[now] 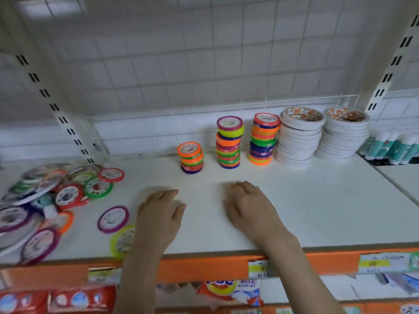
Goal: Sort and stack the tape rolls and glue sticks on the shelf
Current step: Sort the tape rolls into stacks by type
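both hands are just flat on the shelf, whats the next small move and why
Probably the left hand should pick up the loose purple roll just to its left and add it to the short coloured stack. Both hands hold nothing, that stack is lowest, and a pile of unsorted rolls remains.

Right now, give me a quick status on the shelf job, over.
Left hand and right hand open, flat on shelf. Loose tape rolls unsorted at left. Five stacks standing. Nothing in the way.

loose rolls [52, 205] left — stacks [272, 139] behind, right
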`<state>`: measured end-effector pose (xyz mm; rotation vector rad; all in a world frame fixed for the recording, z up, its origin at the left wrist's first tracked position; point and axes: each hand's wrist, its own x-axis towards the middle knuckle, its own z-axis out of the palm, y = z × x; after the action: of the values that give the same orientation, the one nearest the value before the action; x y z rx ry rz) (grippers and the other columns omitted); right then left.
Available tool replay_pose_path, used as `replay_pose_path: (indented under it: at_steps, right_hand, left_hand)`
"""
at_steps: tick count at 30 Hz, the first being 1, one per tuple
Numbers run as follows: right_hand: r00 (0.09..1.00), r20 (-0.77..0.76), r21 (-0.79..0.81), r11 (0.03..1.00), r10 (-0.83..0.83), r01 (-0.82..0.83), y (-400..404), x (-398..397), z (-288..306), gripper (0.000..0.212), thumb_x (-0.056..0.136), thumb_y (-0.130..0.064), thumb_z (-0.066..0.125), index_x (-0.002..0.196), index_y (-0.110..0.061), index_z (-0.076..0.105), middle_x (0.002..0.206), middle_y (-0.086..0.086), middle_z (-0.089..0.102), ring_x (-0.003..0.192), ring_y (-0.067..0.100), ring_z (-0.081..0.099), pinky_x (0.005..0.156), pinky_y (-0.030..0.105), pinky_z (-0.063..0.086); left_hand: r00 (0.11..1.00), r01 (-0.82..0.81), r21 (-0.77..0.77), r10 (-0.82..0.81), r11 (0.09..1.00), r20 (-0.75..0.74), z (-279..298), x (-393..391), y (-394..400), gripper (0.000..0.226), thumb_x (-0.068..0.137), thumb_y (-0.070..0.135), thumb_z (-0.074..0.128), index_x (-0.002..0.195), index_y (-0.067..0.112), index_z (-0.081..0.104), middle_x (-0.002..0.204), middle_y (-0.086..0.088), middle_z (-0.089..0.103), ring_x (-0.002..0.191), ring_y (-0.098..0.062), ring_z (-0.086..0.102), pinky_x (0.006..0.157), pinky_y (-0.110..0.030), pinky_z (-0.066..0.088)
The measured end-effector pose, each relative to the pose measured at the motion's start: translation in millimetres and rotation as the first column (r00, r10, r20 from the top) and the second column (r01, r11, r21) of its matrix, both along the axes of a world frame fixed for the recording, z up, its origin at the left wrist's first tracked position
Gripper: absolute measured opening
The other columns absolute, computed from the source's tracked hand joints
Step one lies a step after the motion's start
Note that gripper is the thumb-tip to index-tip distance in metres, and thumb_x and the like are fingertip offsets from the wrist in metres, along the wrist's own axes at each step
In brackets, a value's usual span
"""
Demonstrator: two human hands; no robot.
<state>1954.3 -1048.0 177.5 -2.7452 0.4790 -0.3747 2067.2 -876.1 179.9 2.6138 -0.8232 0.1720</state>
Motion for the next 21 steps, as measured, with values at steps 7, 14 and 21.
replay_pose_path:
  at_steps: [7,14,21]
  right_hand:
    - [0.997,0.009,-0.001,0.997,0.076,-0.076,73.9,49.2,-2.4,0.043,0.094,-0.025,0.048,0.132,-0.005,0.048,0.134,0.011,0.05,0.128,0.029,0.041,0.113,0.034,0.021]
    - [0.994,0.076,0.02,0.996,0.082,-0.083,130.2,81.5,-14.6,0.039,0.081,-0.024,0.053,0.109,0.0,0.064,0.107,0.016,0.066,0.098,0.034,0.063,0.092,0.045,0.048]
    - [0.993,0.069,0.009,0.995,0.096,-0.097,146.2,86.7,-13.3,0.036,0.092,-0.017,0.049,0.125,-0.003,0.054,0.127,0.013,0.056,0.117,0.031,0.051,0.105,0.033,0.034]
  left_hand:
    - [0.998,-0.061,-0.029,0.06,0.998,-0.023,3.1,39.2,76.1,0.037,0.092,0.034,0.052,0.125,0.018,0.056,0.126,-0.002,0.057,0.119,-0.022,0.048,0.101,-0.037,0.037]
    - [0.997,-0.077,-0.051,0.075,0.996,-0.035,7.5,68.1,131.1,0.03,0.092,0.031,0.053,0.118,0.016,0.058,0.118,-0.004,0.06,0.11,-0.023,0.053,0.09,-0.033,0.041]
    - [0.997,0.076,-0.07,-0.077,0.995,-0.013,8.6,78.8,152.1,0.02,0.09,0.029,0.058,0.099,0.013,0.066,0.099,-0.001,0.062,0.094,-0.02,0.057,0.079,-0.032,0.045]
